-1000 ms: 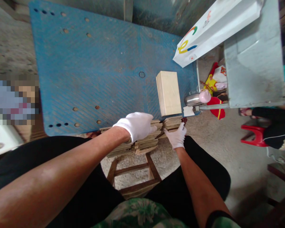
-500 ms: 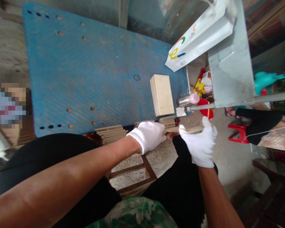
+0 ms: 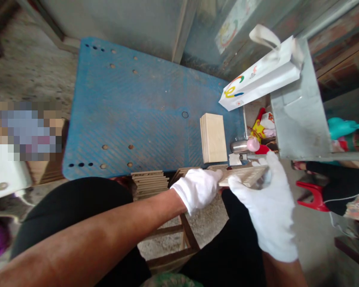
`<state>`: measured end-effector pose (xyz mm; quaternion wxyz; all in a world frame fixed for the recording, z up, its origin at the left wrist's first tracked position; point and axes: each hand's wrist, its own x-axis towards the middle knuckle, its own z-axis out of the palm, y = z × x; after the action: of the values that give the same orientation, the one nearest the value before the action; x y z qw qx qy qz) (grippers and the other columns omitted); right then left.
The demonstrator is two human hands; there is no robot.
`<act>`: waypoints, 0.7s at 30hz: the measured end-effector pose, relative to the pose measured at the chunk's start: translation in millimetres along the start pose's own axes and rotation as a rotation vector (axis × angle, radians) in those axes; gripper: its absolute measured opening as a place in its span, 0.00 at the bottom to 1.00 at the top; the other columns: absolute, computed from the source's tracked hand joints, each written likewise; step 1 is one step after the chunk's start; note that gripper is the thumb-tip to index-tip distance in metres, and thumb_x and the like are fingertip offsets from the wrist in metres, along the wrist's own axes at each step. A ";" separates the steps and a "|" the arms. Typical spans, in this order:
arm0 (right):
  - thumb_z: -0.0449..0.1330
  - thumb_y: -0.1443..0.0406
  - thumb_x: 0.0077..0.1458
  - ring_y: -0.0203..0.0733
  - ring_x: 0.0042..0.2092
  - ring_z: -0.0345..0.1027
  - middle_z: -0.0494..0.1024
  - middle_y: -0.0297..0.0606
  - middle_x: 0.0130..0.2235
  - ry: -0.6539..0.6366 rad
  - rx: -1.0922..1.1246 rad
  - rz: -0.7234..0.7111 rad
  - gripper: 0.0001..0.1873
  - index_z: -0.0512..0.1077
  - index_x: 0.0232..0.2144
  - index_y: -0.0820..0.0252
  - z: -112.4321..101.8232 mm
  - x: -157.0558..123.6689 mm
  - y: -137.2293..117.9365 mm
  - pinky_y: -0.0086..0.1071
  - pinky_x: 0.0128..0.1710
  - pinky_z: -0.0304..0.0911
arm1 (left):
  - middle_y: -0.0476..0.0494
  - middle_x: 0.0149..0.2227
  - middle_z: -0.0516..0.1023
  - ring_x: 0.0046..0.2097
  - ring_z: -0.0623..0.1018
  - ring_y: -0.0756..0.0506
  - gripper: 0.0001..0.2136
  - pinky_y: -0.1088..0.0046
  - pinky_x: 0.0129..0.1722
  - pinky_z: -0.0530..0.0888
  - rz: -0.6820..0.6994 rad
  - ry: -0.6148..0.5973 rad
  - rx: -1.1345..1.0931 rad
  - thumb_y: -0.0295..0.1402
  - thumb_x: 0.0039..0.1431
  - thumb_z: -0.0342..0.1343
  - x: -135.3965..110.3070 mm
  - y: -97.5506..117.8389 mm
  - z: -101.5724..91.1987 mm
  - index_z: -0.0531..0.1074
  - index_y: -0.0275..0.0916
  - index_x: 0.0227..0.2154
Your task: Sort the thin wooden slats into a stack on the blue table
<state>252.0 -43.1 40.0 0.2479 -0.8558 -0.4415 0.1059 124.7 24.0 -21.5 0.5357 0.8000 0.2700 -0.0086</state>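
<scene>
Both my hands wear white gloves. Between them, just off the near table edge, is a small stack of thin wooden boards [image 3: 245, 175], slightly tilted. My left hand [image 3: 196, 190] is closed on the left end of these boards, its fingertips partly hidden. At the right end, my right hand [image 3: 271, 211] grips them between thumb and spread fingers. A neat pile of pale wooden boards [image 3: 215, 138] lies on the blue table [image 3: 143, 107] beyond my hands. Left of my left hand, below the table edge, more thin wooden boards [image 3: 149, 183] are stacked.
A white paper bag [image 3: 261, 77] stands at the table's far right corner. Near it are a steel flask with a pink lid [image 3: 241, 146] and a grey metal panel [image 3: 302, 119]. A person sits by a red stool [image 3: 312, 196]. A wooden frame [image 3: 184, 239] is below me.
My right hand has come up and closed around the right end of the boards, which are raised and more visible. The camera view has shifted, so the table appears farther right and lower.
</scene>
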 end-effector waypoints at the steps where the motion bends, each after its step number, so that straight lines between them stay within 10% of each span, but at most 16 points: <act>1: 0.65 0.55 0.41 0.51 0.54 0.66 0.64 0.48 0.58 -0.018 0.096 0.021 0.51 0.49 0.64 0.57 5.0 2.6 2.1 0.45 0.50 0.69 | 0.42 0.37 0.79 0.37 0.78 0.43 0.14 0.71 0.34 0.71 -0.018 0.018 -0.031 0.38 0.61 0.46 0.0 -2.8 0.1 0.72 0.40 0.43; 5: 0.65 0.58 0.40 0.51 0.57 0.63 0.61 0.50 0.60 -0.066 0.367 0.143 0.54 0.42 0.65 0.57 28.2 3.4 21.3 0.48 0.55 0.64 | 0.42 0.33 0.80 0.35 0.78 0.44 0.20 0.72 0.32 0.70 -0.168 0.067 -0.196 0.46 0.63 0.41 4.4 -13.4 0.6 0.76 0.41 0.38; 10: 0.68 0.56 0.34 0.59 0.50 0.69 0.69 0.48 0.54 -0.231 -0.014 0.212 0.60 0.45 0.66 0.52 55.5 -19.8 38.3 0.51 0.46 0.70 | 0.38 0.32 0.81 0.37 0.79 0.44 0.22 0.73 0.31 0.70 -0.393 0.072 -0.332 0.47 0.61 0.43 12.0 -14.7 -5.8 0.77 0.36 0.36; 21: 0.65 0.53 0.38 0.54 0.50 0.70 0.72 0.48 0.50 -0.340 -0.085 0.167 0.54 0.49 0.65 0.60 91.5 -20.1 31.5 0.39 0.47 0.69 | 0.39 0.34 0.81 0.37 0.79 0.46 0.24 0.75 0.31 0.71 -0.381 0.128 -0.401 0.47 0.63 0.40 15.6 -15.2 -12.6 0.77 0.35 0.37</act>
<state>225.7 -44.4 -55.3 0.1239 -0.8689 -0.4087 0.2504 127.8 45.7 -33.8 0.6539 0.6116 0.4453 -0.0049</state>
